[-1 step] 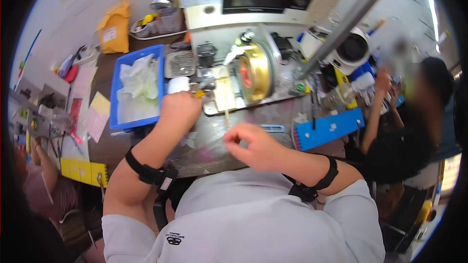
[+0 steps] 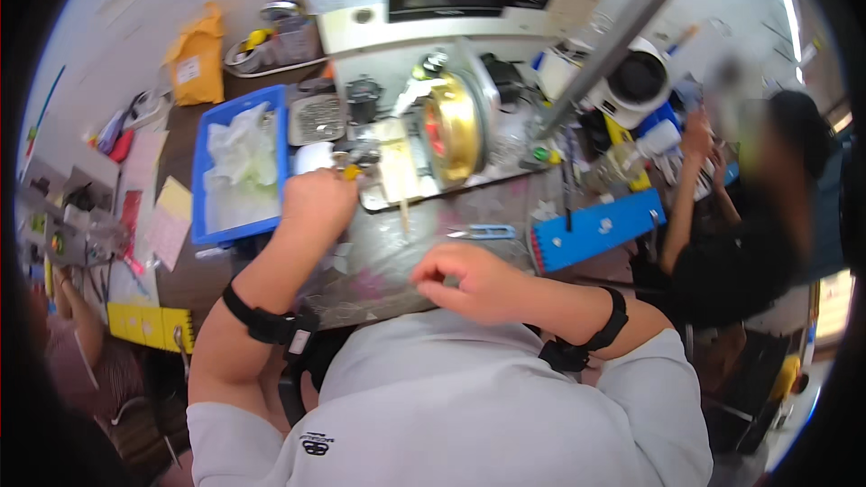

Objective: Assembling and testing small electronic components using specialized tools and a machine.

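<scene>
Closed, with its fingers bent under, my left hand point(image 2: 316, 203) is at the machine's left front corner. It lies beside a small yellow piece point(image 2: 350, 172) and a white round container point(image 2: 314, 157); whatever is in the fingers is hidden. My right hand point(image 2: 474, 281) hovers over the near table edge, thumb and fingers curled together into a loop. Anything pinched there is too small to make out. Between and beyond the hands stands a bench machine point(image 2: 397, 167) with a gold-coloured wheel point(image 2: 460, 131). A light blue flat tool point(image 2: 490, 232) lies just beyond my right hand.
At the left is a blue tray point(image 2: 200, 189) holding crumpled clear plastic. A metal dish point(image 2: 316, 119) of small parts sits beside it. A blue ruled strip point(image 2: 595, 230) lies at the right, under a grey slanting pole point(image 2: 622, 45). Co-workers sit on both sides.
The whole bench has slid a little left in view. My left hand stays by the yellow piece; my right hand is slightly farther right over the table, still curled.
</scene>
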Available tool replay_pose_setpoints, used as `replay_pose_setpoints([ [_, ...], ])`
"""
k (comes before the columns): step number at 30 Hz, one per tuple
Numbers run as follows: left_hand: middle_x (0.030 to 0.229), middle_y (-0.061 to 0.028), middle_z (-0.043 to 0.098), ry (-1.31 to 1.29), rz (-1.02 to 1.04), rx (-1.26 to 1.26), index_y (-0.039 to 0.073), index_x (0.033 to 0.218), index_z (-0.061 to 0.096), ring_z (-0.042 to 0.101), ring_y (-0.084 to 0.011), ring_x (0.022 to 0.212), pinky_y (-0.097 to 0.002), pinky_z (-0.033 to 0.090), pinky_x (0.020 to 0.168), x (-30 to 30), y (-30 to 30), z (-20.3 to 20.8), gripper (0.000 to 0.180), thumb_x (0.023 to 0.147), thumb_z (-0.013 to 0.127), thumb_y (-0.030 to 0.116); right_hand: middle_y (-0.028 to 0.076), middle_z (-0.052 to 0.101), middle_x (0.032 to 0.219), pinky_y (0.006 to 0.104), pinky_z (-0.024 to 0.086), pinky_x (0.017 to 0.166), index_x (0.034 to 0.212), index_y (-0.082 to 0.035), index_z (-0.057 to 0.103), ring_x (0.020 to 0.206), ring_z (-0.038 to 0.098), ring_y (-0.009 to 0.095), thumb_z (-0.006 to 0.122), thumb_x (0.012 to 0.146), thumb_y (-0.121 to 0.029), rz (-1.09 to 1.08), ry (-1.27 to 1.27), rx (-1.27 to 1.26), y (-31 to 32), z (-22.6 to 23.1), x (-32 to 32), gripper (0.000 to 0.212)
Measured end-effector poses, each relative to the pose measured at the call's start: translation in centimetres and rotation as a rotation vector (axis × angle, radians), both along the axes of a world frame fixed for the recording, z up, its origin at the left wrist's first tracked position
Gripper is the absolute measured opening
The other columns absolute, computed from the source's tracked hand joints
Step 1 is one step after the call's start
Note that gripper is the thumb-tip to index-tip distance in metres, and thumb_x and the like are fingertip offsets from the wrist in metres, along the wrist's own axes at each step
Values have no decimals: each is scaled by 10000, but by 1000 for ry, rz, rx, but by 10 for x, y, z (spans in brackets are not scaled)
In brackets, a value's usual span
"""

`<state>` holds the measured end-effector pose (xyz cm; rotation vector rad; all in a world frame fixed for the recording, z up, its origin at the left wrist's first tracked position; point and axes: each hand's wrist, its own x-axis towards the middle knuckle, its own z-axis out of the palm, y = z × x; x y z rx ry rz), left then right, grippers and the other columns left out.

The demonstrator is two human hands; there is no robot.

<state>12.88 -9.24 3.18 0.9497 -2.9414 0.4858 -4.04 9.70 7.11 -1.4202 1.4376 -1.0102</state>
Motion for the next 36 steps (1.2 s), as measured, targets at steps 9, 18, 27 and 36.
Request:
replay_pose_setpoints([
  [9,647,-132,620,89,-127,262,52,670,621,631,-302,630,-417,493,555,-19,73,20,292,849,603,282,76,641,886,315,495,701,1034,-22,653,788,618,199,658,848,-213,-226,269,311,160,-32,-72,266],
  [18,735,-85,610,78,-677,606,54,724,606,617,-303,728,-405,494,636,-107,142,22,230,839,617,254,105,633,828,366,489,678,850,-20,648,749,610,263,653,811,-147,-823,539,39,171,-59,-118,133],
  [27,1267,-73,568,199,-944,434,74,1203,596,541,-214,1106,-353,450,845,-155,156,-8,399,817,613,173,40,620,738,385,434,653,779,-85,666,739,592,247,698,719,-127,-732,889,-280,145,-74,-110,80],
  [36,1286,-82,554,115,-963,383,66,1218,589,524,-209,1131,-328,412,883,-162,160,-16,412,824,553,178,62,605,728,401,434,633,711,-88,588,711,581,273,676,702,-72,-771,950,-285,140,-83,-112,90],
])
